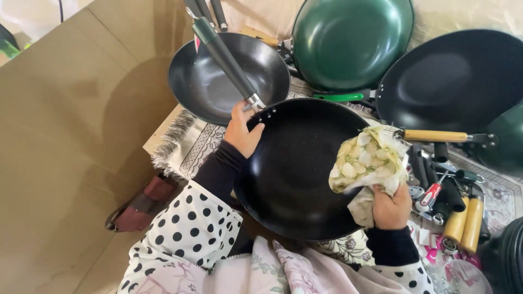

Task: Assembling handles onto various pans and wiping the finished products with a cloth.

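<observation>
left hand (242,130) grips rim of black pan (297,169) beside handle joint, fingers curled over edge. right hand (391,208) clutches floral cloth (368,160), bunched above fingers, pressed on pan's right rim. pan tilted over lap, above patterned mat (188,144).

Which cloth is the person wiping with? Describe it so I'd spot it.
Find the big black pan in the middle. At its right rim, the right hand clutches a crumpled cloth. It alone is soft, cream with green leafy print, among hard pans and handles.
</observation>
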